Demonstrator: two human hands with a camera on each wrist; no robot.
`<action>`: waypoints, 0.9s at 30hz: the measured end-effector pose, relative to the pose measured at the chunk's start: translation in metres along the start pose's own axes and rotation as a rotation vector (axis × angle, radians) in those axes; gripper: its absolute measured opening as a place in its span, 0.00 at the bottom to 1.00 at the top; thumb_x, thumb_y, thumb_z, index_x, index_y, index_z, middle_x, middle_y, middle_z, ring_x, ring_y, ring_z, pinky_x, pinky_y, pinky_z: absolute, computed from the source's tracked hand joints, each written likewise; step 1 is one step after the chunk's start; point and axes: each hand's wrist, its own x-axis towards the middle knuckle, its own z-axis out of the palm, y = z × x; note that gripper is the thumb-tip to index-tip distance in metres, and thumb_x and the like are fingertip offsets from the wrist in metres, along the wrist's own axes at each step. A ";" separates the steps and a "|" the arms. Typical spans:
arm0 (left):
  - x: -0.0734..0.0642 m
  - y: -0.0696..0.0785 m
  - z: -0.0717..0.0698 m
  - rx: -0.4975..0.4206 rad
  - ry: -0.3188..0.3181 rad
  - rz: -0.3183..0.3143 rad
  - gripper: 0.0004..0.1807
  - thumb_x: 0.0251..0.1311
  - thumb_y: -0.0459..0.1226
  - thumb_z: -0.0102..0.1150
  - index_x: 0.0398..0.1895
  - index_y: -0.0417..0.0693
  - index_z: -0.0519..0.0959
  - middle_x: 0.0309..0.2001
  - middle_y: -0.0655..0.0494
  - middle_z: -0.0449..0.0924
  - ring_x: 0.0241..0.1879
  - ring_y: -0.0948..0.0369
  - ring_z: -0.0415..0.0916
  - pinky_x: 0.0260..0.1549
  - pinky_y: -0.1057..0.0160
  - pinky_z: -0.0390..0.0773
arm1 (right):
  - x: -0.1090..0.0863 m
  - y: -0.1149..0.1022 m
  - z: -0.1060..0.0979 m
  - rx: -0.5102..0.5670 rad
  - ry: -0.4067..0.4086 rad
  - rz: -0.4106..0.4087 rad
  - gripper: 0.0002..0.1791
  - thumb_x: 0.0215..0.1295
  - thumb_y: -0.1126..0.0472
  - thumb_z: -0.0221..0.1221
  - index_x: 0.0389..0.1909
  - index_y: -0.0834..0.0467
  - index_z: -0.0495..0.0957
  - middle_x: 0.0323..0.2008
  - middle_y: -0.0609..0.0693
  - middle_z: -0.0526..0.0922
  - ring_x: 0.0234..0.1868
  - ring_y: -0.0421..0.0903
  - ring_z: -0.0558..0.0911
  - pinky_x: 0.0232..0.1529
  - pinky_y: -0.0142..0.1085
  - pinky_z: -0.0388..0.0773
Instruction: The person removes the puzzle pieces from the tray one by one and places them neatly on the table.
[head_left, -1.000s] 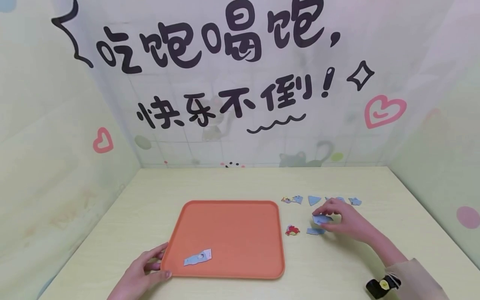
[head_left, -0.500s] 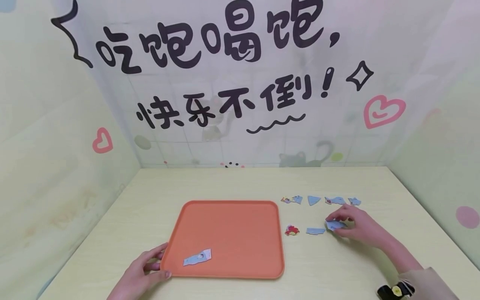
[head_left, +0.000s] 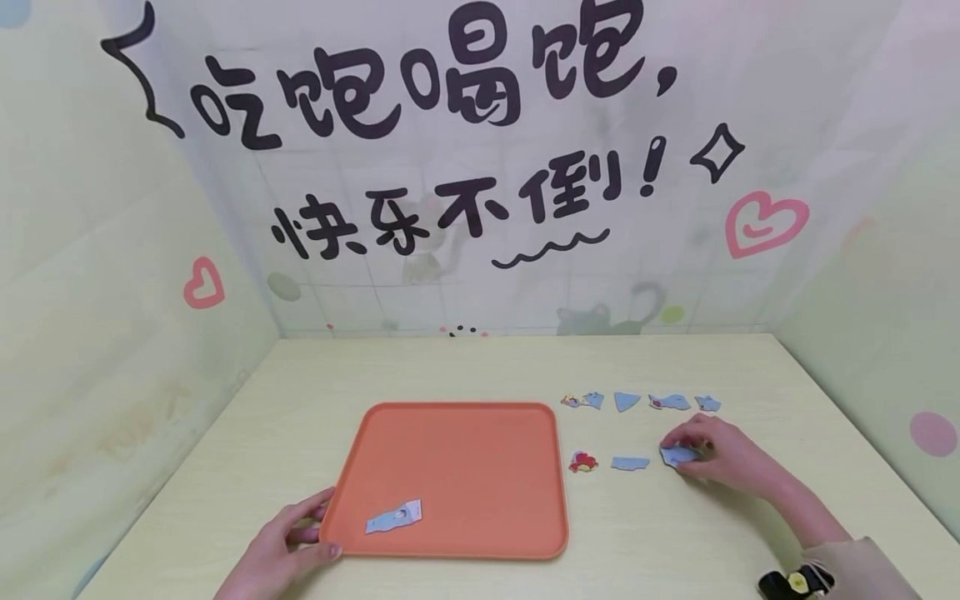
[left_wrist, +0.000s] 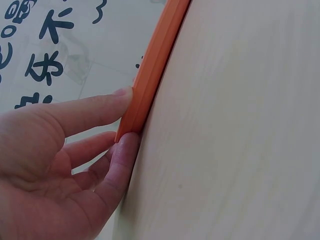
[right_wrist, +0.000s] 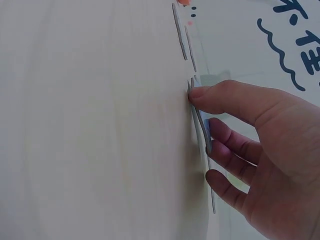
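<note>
My right hand (head_left: 723, 454) pinches a pale blue puzzle piece (head_left: 677, 455) between thumb and fingers, low over the right part of the table. In the right wrist view the puzzle piece (right_wrist: 204, 120) appears edge-on and slightly tilted, its far side covered by fingers. My left hand (head_left: 281, 546) grips the front left corner of an orange tray (head_left: 480, 467), thumb at the front edge and fingers along the left side. The left wrist view shows thumb and fingertips against the tray's rim (left_wrist: 145, 90). One blue and white puzzle piece (head_left: 393, 517) lies in the tray's front left area.
Right of the tray, a blue strip piece (head_left: 630, 463) and a red and yellow piece (head_left: 583, 462) lie in the nearer row. Several pieces form a farther row, among them a blue triangular piece (head_left: 626, 402). Printed fabric walls (head_left: 480, 292) border the table (head_left: 420, 367).
My right hand has moved right and slightly nearer with the puzzle piece, from above the blue strip piece to beside it. My left hand and the tray have stayed in place.
</note>
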 end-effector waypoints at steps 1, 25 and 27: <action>0.000 0.000 0.000 0.001 0.000 0.002 0.44 0.51 0.40 0.74 0.72 0.43 0.65 0.61 0.43 0.74 0.48 0.58 0.76 0.44 0.62 0.76 | 0.000 0.001 0.000 0.002 -0.007 0.001 0.14 0.53 0.60 0.73 0.42 0.48 0.84 0.40 0.43 0.80 0.38 0.32 0.72 0.38 0.29 0.70; 0.000 -0.002 0.000 0.008 0.007 0.004 0.45 0.50 0.41 0.75 0.72 0.43 0.65 0.60 0.44 0.74 0.48 0.58 0.76 0.44 0.62 0.76 | -0.002 0.008 -0.002 0.089 -0.081 0.011 0.16 0.57 0.56 0.70 0.48 0.51 0.84 0.44 0.48 0.81 0.41 0.33 0.72 0.41 0.29 0.70; 0.000 -0.002 0.000 0.008 0.006 0.006 0.45 0.50 0.41 0.75 0.72 0.43 0.65 0.60 0.44 0.74 0.48 0.58 0.76 0.44 0.62 0.76 | -0.002 0.008 -0.002 0.084 -0.077 0.008 0.16 0.57 0.56 0.70 0.47 0.51 0.84 0.44 0.48 0.81 0.41 0.33 0.72 0.41 0.29 0.70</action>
